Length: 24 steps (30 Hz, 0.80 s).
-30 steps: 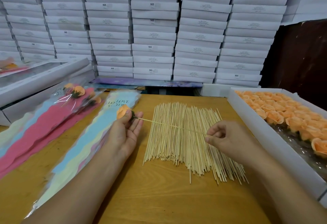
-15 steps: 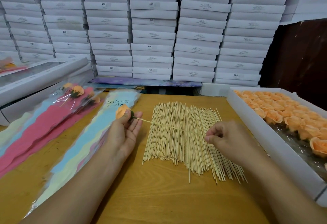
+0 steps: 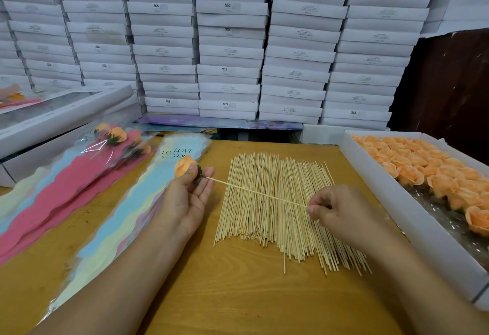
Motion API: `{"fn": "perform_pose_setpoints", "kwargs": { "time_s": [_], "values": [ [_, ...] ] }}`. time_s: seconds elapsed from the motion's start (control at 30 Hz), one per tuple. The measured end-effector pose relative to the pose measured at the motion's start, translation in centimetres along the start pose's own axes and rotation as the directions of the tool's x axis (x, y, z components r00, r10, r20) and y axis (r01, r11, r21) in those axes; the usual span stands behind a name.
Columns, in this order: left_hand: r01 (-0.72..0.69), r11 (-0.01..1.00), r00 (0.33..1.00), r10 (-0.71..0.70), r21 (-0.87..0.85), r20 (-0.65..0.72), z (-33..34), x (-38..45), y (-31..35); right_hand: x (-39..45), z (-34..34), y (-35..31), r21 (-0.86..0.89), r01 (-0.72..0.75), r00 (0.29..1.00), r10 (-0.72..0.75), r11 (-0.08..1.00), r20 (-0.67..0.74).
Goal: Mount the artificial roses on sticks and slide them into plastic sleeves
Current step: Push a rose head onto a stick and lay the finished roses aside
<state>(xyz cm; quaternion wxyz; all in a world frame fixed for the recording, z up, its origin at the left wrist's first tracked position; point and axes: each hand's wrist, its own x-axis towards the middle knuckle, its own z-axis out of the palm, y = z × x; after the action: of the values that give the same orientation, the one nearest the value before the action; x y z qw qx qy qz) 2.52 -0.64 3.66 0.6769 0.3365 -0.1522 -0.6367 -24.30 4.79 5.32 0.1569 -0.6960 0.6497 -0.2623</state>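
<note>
One rose, one stick.

We have one wide-angle head view, looking forward and down across the wooden table, close above both forearms. It faces the wall of stacked white boxes; straight edges bow toward the frame's margins.

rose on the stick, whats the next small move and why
Probably push the stick a little further into the peach rose: the left hand grips the rose at its green base, the right hand pinches the stick's far end, and the empty sleeves lie beside the left hand, not yet used.
</note>
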Motion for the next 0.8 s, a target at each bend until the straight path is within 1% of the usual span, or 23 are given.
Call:
{"fn": "perform_pose_setpoints", "kwargs": {
  "time_s": [0.2, 0.47, 0.57, 0.7, 0.8],
  "values": [
    [0.003, 1.000, 1.000, -0.003, -0.001, 0.000, 0.0, 0.0, 0.0, 0.2, 0.3, 0.2, -0.018, 0.017, 0.999, -0.016, 1.000, 0.030],
    [0.000, 1.000, 1.000, 0.000, 0.022, -0.003, 0.1, 0.0, 0.0, -0.1, 0.4, 0.2, -0.047, 0.032, 0.991, -0.026, 0.998, 0.135],
    [0.005, 1.000, 1.000, -0.005, 0.016, -0.005, 0.2, -0.1, 0.0, -0.1, 0.4, 0.2, -0.038, 0.037, 0.991, -0.032, 0.999, 0.133],
    [0.005, 1.000, 1.000, -0.004, -0.008, 0.006, 0.3, -0.2, 0.0, 0.0, 0.1, 0.1, 0.017, 0.028, 0.993, -0.030, 0.999, 0.117],
    [0.001, 1.000, 0.999, 0.000, -0.031, 0.037, 0.4, -0.1, 0.2, -0.3, -0.7, -0.2, 0.078, 0.045, 0.980, -0.059, 0.996, 0.189]
  ]
}}
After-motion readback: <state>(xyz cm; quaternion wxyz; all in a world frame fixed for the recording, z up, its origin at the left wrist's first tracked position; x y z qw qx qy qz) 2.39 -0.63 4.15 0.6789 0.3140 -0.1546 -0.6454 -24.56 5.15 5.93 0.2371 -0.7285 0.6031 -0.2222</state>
